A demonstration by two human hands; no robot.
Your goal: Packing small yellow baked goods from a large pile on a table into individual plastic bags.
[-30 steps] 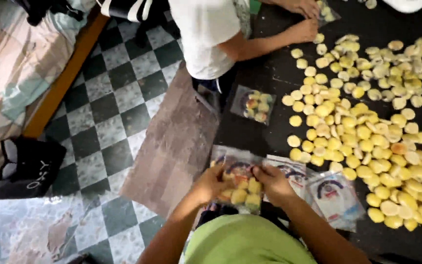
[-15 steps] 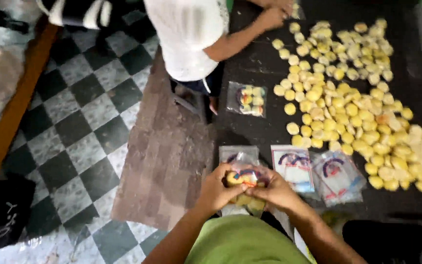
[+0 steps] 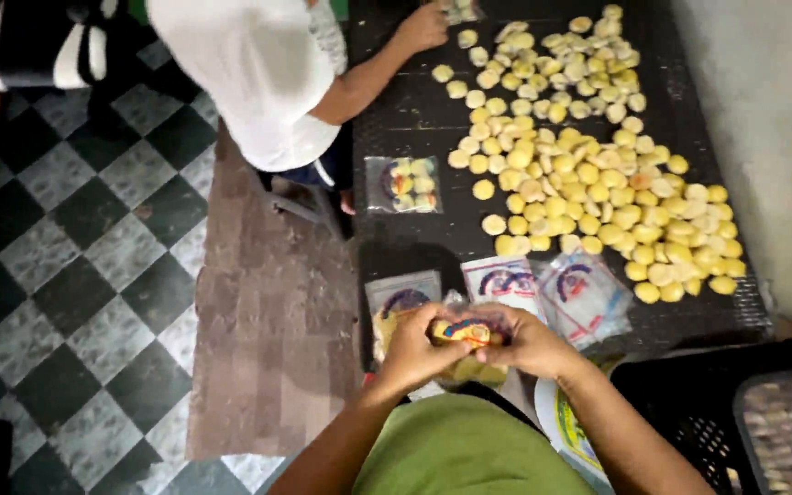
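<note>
Hands are being held together at the near edge of a dark table (image 3: 414, 119): the left hand (image 3: 414, 346) and the right hand (image 3: 529, 346) are both being closed around a small clear packet (image 3: 466, 332) of yellow pieces. Empty printed packets (image 3: 543, 289) are lying on the table just beyond the held packet, and loose yellow round pieces (image 3: 588, 156) are being kept spread farther across it. Another filled packet (image 3: 403, 183) is lying at the table's left edge, beside a second person in a white shirt (image 3: 249, 82).

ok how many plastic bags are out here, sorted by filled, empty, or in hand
filled bag lying on the dark table: 1
flat empty bags: 3
bag held in left hand and right hand: 1
total: 5
</note>
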